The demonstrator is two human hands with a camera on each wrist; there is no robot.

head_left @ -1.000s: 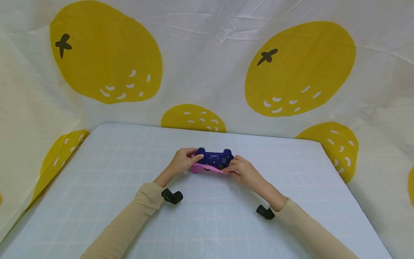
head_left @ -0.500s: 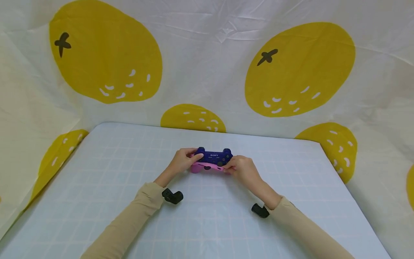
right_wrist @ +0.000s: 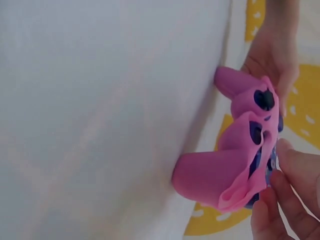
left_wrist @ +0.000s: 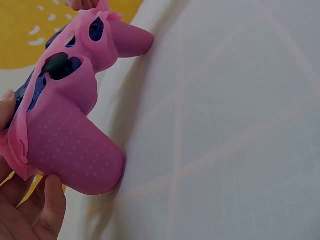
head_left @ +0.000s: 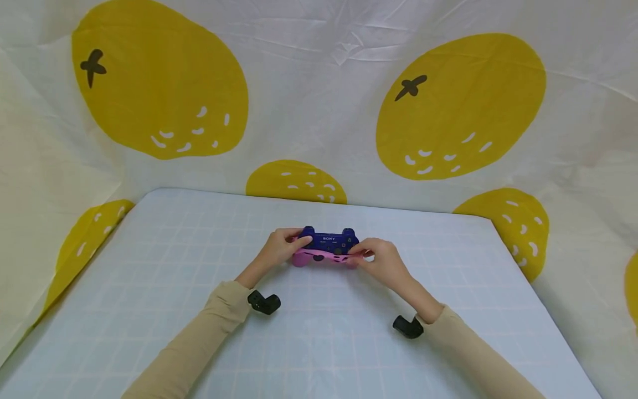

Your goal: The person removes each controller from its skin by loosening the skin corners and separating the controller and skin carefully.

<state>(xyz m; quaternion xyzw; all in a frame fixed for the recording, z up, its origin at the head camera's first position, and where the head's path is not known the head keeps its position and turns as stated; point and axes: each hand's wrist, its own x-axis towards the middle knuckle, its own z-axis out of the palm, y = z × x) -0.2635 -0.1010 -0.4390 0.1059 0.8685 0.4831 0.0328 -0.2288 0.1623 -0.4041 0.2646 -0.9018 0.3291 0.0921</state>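
A dark blue game controller (head_left: 326, 242) marked SONY sits partly inside a pink silicone cover (head_left: 319, 255). In the left wrist view the cover (left_wrist: 75, 145) wraps both grips and has holes round the sticks, while its upper edge lies bunched along the blue face. My left hand (head_left: 281, 246) holds the controller's left end, thumb on top of its face. At the right end, my right hand (head_left: 380, 259) pinches the cover's edge between thumb and fingers. Seen from the right wrist, this hand's fingers (right_wrist: 285, 192) are at the folded pink rim beside the blue buttons.
The table (head_left: 319, 343) has a pale cloth with a faint grid. Behind it hangs a white curtain (head_left: 314, 83) with large yellow fruit prints. Black wrist cameras (head_left: 264, 302) sit on both forearms, over beige sleeves.
The pink cover's front edge has come up over the sticks at the controller's near side. My right hand has shifted its hold along that edge; the left hand stays in place.
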